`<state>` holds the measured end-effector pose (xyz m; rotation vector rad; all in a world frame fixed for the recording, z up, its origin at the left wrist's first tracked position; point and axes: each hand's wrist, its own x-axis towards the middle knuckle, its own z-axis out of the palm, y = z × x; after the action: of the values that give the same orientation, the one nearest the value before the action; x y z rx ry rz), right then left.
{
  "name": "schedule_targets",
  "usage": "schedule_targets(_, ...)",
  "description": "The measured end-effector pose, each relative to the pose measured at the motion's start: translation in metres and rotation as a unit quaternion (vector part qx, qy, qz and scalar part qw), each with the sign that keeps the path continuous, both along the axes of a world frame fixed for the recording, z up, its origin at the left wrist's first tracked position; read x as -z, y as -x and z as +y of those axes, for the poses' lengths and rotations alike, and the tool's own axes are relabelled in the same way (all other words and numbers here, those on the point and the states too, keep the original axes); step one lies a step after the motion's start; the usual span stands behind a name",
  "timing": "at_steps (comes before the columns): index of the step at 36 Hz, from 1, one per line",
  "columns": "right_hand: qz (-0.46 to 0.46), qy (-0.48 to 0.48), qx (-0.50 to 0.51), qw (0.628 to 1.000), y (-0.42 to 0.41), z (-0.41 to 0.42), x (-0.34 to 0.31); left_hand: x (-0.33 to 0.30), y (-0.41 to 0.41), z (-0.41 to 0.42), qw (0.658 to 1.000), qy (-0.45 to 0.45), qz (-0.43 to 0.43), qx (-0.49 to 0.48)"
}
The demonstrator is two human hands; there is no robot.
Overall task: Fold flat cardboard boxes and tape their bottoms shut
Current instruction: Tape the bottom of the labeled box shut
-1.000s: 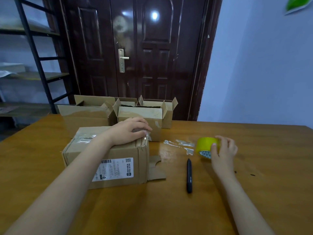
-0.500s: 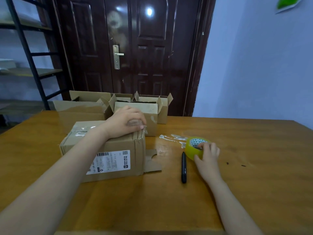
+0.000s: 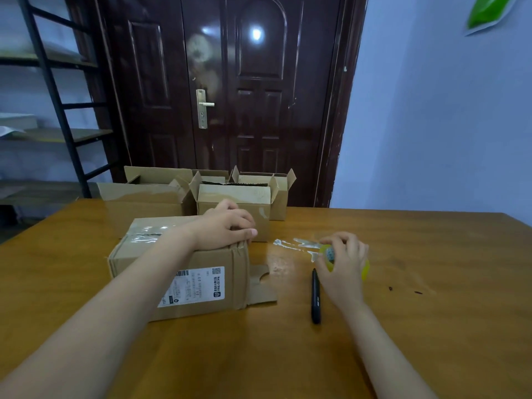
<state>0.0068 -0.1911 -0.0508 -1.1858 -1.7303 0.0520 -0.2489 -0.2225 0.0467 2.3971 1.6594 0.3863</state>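
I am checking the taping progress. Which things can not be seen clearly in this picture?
Head view only:
- Tape roll: mostly covered by the right hand; its loose end is hidden.
- Box top seam: partly covered by the left hand.
- Label text: too small to read.
- Rear boxes: their bottoms and insides are hidden.

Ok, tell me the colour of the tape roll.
Yellow tape roll, seen in the head view.

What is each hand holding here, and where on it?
Right hand grips the yellow tape roll from above; left hand presses the brown cardboard box top.
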Motion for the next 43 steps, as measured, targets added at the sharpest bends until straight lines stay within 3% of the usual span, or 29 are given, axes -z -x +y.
schedule_targets(5, 0.038, -0.002, -0.101, 0.994, 0.049, -0.010, -0.024, -0.002, -0.002, -0.003, 1.000, 0.003, 0.019, 0.006)
schedule_targets(8, 0.032, 0.019, -0.160, 0.986, 0.075, -0.016, -0.037, -0.004, 0.003, -0.014, 0.991, -0.096, -0.093, -0.025)
schedule_targets(11, 0.034, 0.062, -0.210, 0.975, 0.095, -0.019, -0.048, -0.014, 0.014, -0.031, 0.942, -0.259, -0.172, -0.126)
schedule_targets(15, 0.069, 0.152, -0.257, 0.952, 0.120, -0.022, -0.063, -0.025, 0.042, -0.054, 0.879, -0.325, -0.200, -0.285)
schedule_targets(17, 0.078, 0.203, -0.259, 0.941, 0.130, -0.022, -0.071, -0.026, 0.059, -0.062, 0.853, -0.288, -0.214, -0.379)
schedule_targets(20, 0.101, 0.282, -0.281, 0.912, 0.140, -0.021, -0.080, -0.016, 0.080, -0.068, 0.840, -0.152, -0.230, -0.467)
schedule_targets(24, 0.153, 0.411, -0.294, 0.849, 0.149, -0.017, -0.087, 0.007, 0.098, -0.068, 0.816, 0.026, -0.326, -0.477)
schedule_targets(26, 0.170, 0.443, -0.292, 0.830, 0.151, -0.015, -0.087, 0.010, 0.104, -0.069, 0.808, 0.073, -0.364, -0.457)
schedule_targets(32, 0.190, 0.478, -0.289, 0.807, 0.151, -0.007, -0.076, 0.010, 0.098, -0.078, 0.787, 0.092, -0.460, -0.400)
schedule_targets(38, 0.194, 0.511, -0.318, 0.775, 0.146, -0.010, -0.074, 0.016, 0.093, -0.092, 0.713, 0.101, -0.602, -0.346)
schedule_targets(43, 0.150, 0.520, -0.328, 0.774, 0.141, -0.012, -0.082, 0.015, 0.090, -0.095, 0.722, 0.110, -0.608, -0.311)
